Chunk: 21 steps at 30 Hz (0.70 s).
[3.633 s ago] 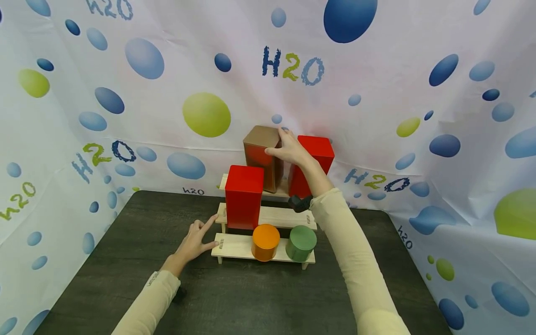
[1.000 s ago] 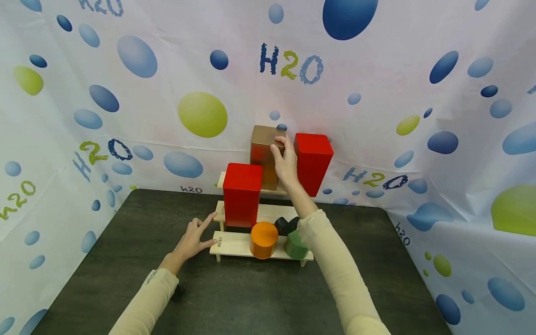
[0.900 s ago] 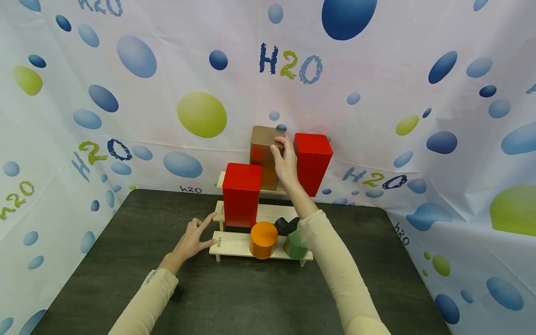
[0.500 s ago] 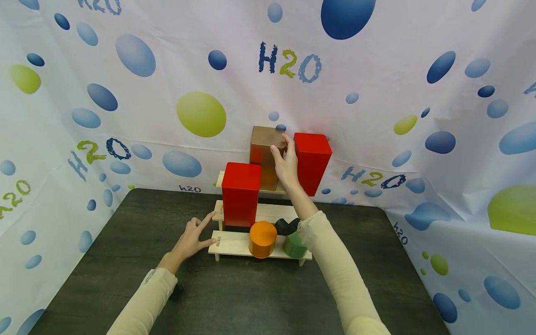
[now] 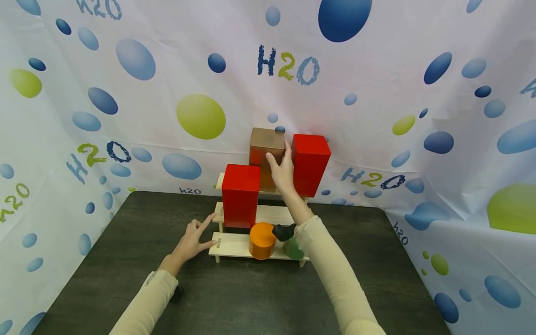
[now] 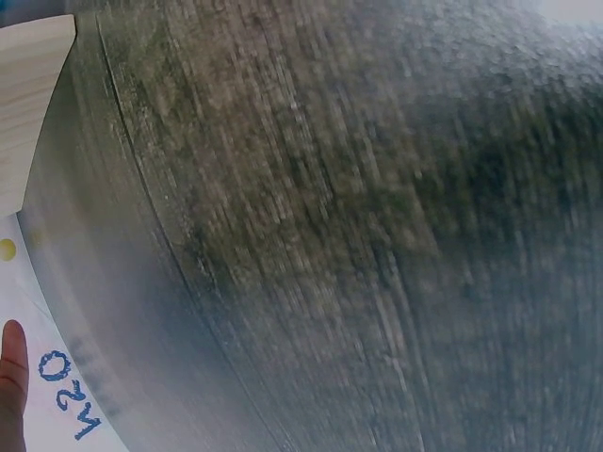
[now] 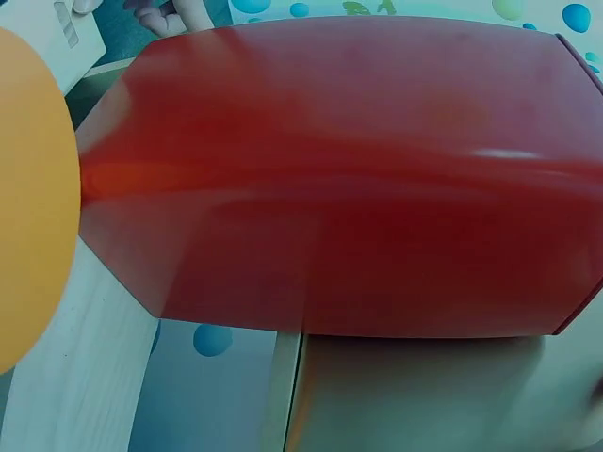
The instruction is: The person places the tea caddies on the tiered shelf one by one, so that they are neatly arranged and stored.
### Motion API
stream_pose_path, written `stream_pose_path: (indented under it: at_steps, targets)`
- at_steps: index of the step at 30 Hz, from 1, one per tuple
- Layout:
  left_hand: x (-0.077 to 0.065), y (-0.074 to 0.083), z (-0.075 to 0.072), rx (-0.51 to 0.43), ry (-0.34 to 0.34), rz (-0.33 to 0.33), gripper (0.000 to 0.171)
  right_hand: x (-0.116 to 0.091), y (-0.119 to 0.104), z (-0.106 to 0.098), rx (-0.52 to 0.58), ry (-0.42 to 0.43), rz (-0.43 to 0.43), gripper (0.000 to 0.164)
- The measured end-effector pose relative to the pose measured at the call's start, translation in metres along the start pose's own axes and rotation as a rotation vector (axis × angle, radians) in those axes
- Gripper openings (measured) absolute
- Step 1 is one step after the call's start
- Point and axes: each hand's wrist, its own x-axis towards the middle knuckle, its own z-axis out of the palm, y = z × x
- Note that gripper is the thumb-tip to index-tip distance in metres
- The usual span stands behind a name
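My left hand (image 5: 190, 242) touches the left end of the tiered wooden stand (image 5: 234, 244), index finger at the middle board and thumb at the lowest. In the left wrist view only one fingertip (image 6: 13, 363) and a board corner (image 6: 28, 104) show. My right hand (image 5: 282, 174) lies against the right side of a gold-brown tin (image 5: 266, 137) on the top tier, thumb across its front, fingers extended between it and a red tin (image 5: 311, 160). Another red tin (image 5: 240, 197) stands on the middle tier; it fills the right wrist view.
On the lowest tier stand an orange round tin (image 5: 262, 239) and a green round tin (image 5: 293, 250), partly hidden by the black wrist camera (image 5: 283, 232). The dark tabletop (image 5: 251, 298) runs up to a printed white curtain (image 5: 146, 111).
The gold-brown tin, earlier turned and further left, now stands squarely facing front. My right hand has slid lower, its fingers straightening just now. The left hand keeps its place.
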Motion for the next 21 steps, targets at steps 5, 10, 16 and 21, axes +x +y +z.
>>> stream_pose_path:
  at_steps: [5,10,16,21]
  targets:
    - [-0.0002,0.0009,0.0,-0.006,-0.005,-0.009,0.084,-0.0007,0.0015,0.0006,0.016,0.024,-0.015,0.06]
    - [-0.0004,0.0025,-0.0018,-0.002,-0.031,-0.029,0.085,-0.0025,0.0011,0.0016,0.023,0.042,-0.023,0.059]
    - [0.0,0.0022,-0.0023,0.001,-0.027,-0.024,0.085,-0.0024,0.0023,0.0023,0.009,0.065,-0.033,0.058]
    - [0.0001,0.001,-0.0017,-0.001,-0.024,-0.018,0.085,-0.0024,0.0037,0.0021,0.001,0.07,-0.025,0.058]
